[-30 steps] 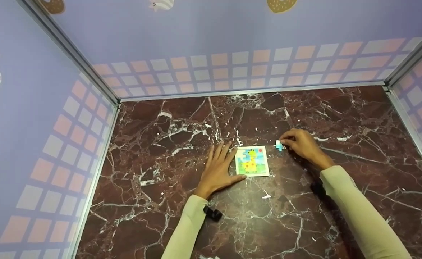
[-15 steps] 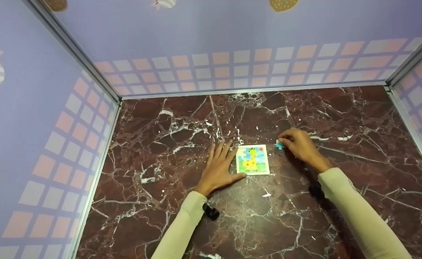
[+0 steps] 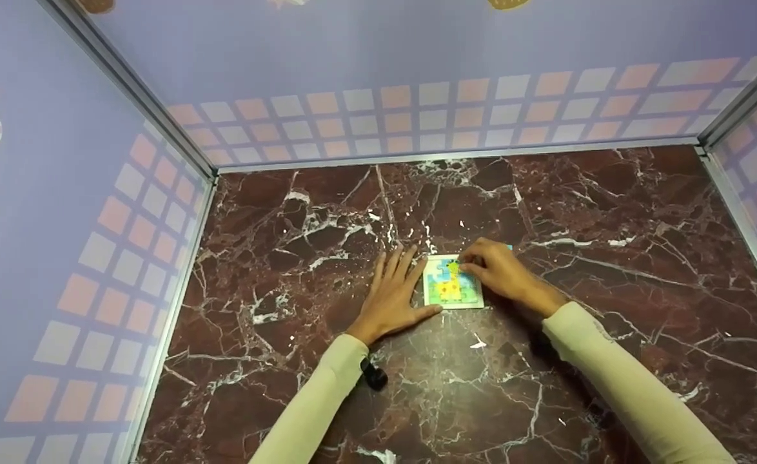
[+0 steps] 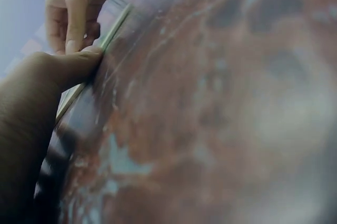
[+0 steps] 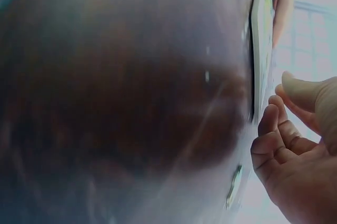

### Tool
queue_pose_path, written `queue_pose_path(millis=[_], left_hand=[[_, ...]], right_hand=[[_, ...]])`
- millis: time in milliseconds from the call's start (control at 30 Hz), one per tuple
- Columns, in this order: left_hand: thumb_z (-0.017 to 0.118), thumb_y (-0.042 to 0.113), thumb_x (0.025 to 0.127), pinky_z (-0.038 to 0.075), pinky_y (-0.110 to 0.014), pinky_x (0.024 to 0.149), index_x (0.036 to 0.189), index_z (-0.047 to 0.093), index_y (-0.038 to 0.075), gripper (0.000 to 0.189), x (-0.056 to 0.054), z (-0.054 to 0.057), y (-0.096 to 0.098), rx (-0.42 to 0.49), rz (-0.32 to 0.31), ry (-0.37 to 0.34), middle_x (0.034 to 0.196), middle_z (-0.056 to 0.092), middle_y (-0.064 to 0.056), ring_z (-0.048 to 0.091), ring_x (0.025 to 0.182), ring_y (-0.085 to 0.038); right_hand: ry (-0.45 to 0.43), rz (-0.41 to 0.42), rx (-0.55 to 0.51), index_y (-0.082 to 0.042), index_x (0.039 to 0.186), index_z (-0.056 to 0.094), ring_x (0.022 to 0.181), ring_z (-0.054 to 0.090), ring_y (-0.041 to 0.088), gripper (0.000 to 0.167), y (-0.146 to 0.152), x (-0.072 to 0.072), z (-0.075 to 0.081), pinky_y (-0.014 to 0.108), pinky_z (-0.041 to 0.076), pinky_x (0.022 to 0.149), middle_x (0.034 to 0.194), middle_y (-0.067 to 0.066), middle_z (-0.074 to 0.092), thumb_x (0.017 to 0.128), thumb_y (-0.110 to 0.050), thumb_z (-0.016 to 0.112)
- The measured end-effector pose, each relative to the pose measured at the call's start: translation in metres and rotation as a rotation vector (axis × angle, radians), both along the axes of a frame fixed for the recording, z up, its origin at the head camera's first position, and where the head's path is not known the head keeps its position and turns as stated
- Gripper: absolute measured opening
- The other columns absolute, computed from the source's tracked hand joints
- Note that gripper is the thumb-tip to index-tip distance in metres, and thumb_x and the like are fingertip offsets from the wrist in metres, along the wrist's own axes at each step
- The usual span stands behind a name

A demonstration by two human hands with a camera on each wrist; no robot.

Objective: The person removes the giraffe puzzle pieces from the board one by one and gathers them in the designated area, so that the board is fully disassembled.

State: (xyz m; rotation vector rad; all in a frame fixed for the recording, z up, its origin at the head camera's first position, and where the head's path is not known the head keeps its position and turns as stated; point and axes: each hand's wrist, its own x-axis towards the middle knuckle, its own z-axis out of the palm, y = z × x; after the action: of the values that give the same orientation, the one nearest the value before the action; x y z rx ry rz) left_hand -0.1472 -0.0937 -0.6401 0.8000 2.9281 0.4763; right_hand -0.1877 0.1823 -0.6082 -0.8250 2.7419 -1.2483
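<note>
A small square jigsaw puzzle (image 3: pixel 446 293) with a giraffe picture lies on the marble-patterned surface, a pale gap in its upper left. My left hand (image 3: pixel 393 293) rests spread at its left side, thumb and forefinger touching the frame's border. Over the upper right of the puzzle is my right hand (image 3: pixel 498 270), thumb and forefinger pinched together above the giraffe's head; the puzzle piece between the fingertips is hidden. The right wrist view shows the right hand (image 5: pixel 295 145) beside the puzzle's edge (image 5: pixel 258 50). In the left wrist view the left thumb (image 4: pixel 79 66) presses the border.
Another thin piece (image 5: pixel 234 187) lies on the surface beyond my right hand, with a bit of blue (image 3: pixel 510 247) showing behind that hand in the head view. Purple walls (image 3: pixel 378 58) with pink and white squares border the surface at the back, left and right.
My right hand has moved left, from pinching a blue puzzle piece at the puzzle's right to above the puzzle. My left hand stays in place. A bit of blue now shows behind the right hand.
</note>
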Motion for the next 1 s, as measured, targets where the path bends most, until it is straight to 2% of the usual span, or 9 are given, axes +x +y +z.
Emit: queue_pose_path(millis=[167, 267, 367, 467, 600, 700, 733, 833, 1000], left_hand=[[0.057, 0.083, 0.096, -0.004, -0.062, 0.136, 0.176, 0.028, 0.015, 0.109, -0.001, 0.004, -0.002, -0.03, -0.007, -0.003, 0.183, 0.017, -0.014, 0.009, 0.17, -0.039], [0.057, 0.085, 0.095, -0.003, -0.068, 0.134, 0.175, 0.03, 0.014, 0.111, -0.004, 0.009, -0.004, -0.062, -0.017, -0.004, 0.182, 0.021, -0.017, 0.011, 0.169, -0.041], [0.055, 0.088, 0.094, -0.001, -0.076, 0.13, 0.174, 0.032, 0.015, 0.111, -0.012, 0.011, -0.003, -0.09, -0.037, 0.031, 0.179, 0.026, -0.018, 0.014, 0.168, -0.042], [0.052, 0.091, 0.093, -0.003, -0.08, 0.128, 0.175, 0.032, 0.017, 0.111, -0.021, 0.008, 0.0, -0.105, -0.056, 0.059, 0.179, 0.026, -0.018, 0.012, 0.168, -0.042], [0.05, 0.091, 0.093, -0.008, -0.075, 0.13, 0.176, 0.027, 0.019, 0.113, -0.024, -0.001, -0.003, -0.091, -0.051, 0.047, 0.182, 0.02, -0.016, 0.004, 0.17, -0.039], [0.051, 0.091, 0.094, -0.01, -0.07, 0.131, 0.177, 0.025, 0.018, 0.113, -0.024, -0.005, -0.004, -0.072, -0.042, 0.038, 0.183, 0.017, -0.014, 0.002, 0.171, -0.037], [0.052, 0.09, 0.094, -0.01, -0.07, 0.132, 0.177, 0.025, 0.018, 0.113, -0.024, -0.005, -0.003, -0.065, -0.042, 0.037, 0.184, 0.016, -0.014, 0.002, 0.171, -0.037], [0.053, 0.088, 0.094, -0.009, -0.069, 0.132, 0.177, 0.024, 0.018, 0.113, -0.026, -0.004, -0.002, -0.045, -0.043, 0.034, 0.184, 0.015, -0.013, 0.002, 0.171, -0.036], [0.053, 0.085, 0.096, -0.009, -0.067, 0.133, 0.178, 0.022, 0.016, 0.111, -0.029, -0.004, -0.004, -0.026, -0.046, 0.024, 0.185, 0.013, -0.01, 0.002, 0.171, -0.034]], right_hand=[[0.01, 0.04, 0.052, 0.003, 0.114, 0.08, 0.088, 0.068, 0.027, 0.02, -0.008, 0.002, -0.002, 0.044, 0.06, 0.079, 0.101, 0.014, 0.068, 0.096, -0.007, 0.084], [0.027, 0.057, 0.075, 0.004, 0.118, 0.078, 0.09, 0.066, 0.03, 0.026, -0.01, 0.002, -0.004, 0.049, 0.059, 0.08, 0.101, 0.014, 0.065, 0.095, -0.007, 0.085], [0.076, 0.055, 0.062, 0.003, 0.118, 0.078, 0.089, 0.063, 0.03, 0.027, -0.006, -0.007, -0.019, 0.049, 0.057, 0.078, 0.1, 0.013, 0.063, 0.095, -0.008, 0.085], [0.119, 0.037, 0.054, -0.001, 0.117, 0.078, 0.088, 0.061, 0.026, 0.026, 0.001, -0.02, -0.044, 0.045, 0.054, 0.077, 0.099, 0.009, 0.062, 0.094, -0.009, 0.086], [0.084, 0.039, 0.061, -0.003, 0.121, 0.079, 0.092, 0.062, 0.027, 0.027, -0.002, -0.025, -0.046, 0.046, 0.056, 0.081, 0.102, 0.01, 0.064, 0.095, -0.01, 0.086], [0.053, 0.037, 0.07, 0.001, 0.121, 0.078, 0.095, 0.064, 0.034, 0.027, -0.009, -0.015, -0.021, 0.052, 0.057, 0.084, 0.103, 0.016, 0.065, 0.095, -0.005, 0.084], [0.062, 0.039, 0.068, 0.001, 0.121, 0.078, 0.095, 0.065, 0.033, 0.026, -0.009, -0.015, -0.02, 0.052, 0.057, 0.083, 0.103, 0.016, 0.065, 0.096, -0.005, 0.084], [0.031, 0.009, 0.104, 0.004, 0.118, 0.079, 0.096, 0.066, 0.038, 0.024, -0.017, -0.007, 0.001, 0.056, 0.058, 0.086, 0.103, 0.02, 0.065, 0.095, -0.001, 0.084], [0.015, -0.013, 0.163, 0.005, 0.118, 0.08, 0.094, 0.068, 0.037, 0.022, -0.025, -0.007, 0.01, 0.054, 0.06, 0.086, 0.103, 0.02, 0.065, 0.096, 0.001, 0.082]])
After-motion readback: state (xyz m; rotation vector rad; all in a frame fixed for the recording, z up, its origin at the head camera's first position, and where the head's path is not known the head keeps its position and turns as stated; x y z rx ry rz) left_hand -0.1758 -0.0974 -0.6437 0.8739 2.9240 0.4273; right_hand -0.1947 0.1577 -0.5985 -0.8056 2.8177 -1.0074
